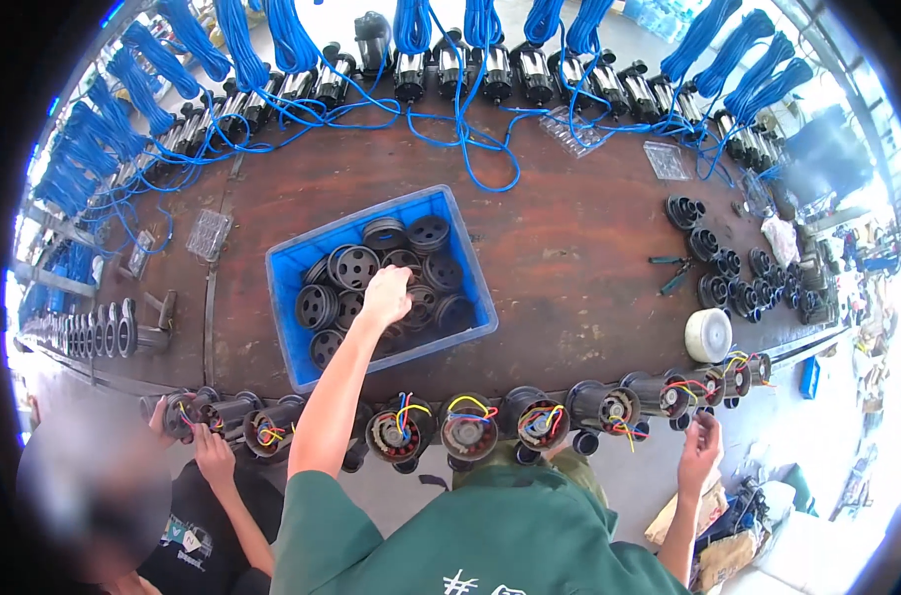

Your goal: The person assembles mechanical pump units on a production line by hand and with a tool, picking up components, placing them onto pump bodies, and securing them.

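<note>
My left hand (386,297) reaches into a blue crate (284,315) of black round covers (355,268) with holes in them. Its fingers are bent down and closed at the edge of one cover, their tips partly hidden. My right hand (702,451) is raised off the table's near edge at the right, fingers apart and holding nothing. Close to it lies a black motor housing (659,393) with coloured wires. Along that edge more black motor housings (470,432) show copper windings and red, blue and yellow wires at their open ends.
At the left, a co-worker's hands (213,451) handle another wired housing. Finished-looking pumps (411,74) with blue cable coils (292,35) line the far edge. A white tape roll (708,335), pliers (675,275) and small black parts (713,290) lie at the right.
</note>
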A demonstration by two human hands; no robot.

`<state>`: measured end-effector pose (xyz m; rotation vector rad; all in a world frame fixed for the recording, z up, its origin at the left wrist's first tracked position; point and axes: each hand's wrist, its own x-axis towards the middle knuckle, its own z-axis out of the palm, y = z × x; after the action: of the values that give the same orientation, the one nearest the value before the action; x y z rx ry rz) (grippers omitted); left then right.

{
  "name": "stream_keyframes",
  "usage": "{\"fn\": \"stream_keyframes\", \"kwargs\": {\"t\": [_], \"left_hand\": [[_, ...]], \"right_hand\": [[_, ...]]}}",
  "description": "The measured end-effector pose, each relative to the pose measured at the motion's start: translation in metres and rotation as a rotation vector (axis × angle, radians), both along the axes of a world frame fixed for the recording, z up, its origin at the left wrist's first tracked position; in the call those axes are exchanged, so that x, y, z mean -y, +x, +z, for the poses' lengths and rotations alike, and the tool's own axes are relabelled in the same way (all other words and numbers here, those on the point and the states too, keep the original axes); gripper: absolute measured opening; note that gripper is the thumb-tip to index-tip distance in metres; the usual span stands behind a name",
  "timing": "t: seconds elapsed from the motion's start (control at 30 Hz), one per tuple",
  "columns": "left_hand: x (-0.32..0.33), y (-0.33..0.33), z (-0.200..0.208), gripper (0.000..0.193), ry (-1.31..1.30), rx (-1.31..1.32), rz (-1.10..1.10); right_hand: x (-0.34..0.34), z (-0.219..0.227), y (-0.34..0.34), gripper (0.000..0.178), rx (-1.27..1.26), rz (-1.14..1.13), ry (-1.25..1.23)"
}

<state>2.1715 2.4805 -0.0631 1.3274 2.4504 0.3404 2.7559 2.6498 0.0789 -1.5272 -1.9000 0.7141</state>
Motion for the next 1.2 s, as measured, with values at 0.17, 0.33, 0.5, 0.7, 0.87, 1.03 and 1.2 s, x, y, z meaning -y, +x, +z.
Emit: {"fn": "stream_keyframes", "kwargs": {"t": [0.17,0.33,0.5,0.7,0.87,1.03,1.2], "left_hand": [[0.000,0.005,0.021,0.029,-0.070,0.028,-0.110],[0.020,0.041,0.100,0.027,0.049,-0.136,0.031],[0.017,0.155,0.202,0.025,0.522,0.944,0.469],[-0.043,0.322,0.205,0.031,0.624,1.191,0.546],[-0.044,0.398,0.147,0.027,0.415,0.878,0.537],[-0.052,0.432,0.106,0.048,0.386,0.072,-0.166],[-0.087,0.422,0.085,0.032,0.462,0.211,-0.322]], "right_hand": [[0.018,0.023,-0.067,0.017,0.059,0.272,-0.006],[0.013,0.038,-0.095,0.018,-0.091,0.550,-0.181],[-0.006,0.031,-0.121,0.037,-0.436,0.806,-0.735],[-0.059,0.045,-0.098,0.043,-0.547,0.815,-1.128],[-0.118,0.015,-0.011,0.032,-0.506,0.524,-0.888],[-0.163,0.006,0.050,0.024,-0.640,0.328,-0.770],[-0.152,0.015,0.063,0.022,-0.548,0.378,-0.636]]}}
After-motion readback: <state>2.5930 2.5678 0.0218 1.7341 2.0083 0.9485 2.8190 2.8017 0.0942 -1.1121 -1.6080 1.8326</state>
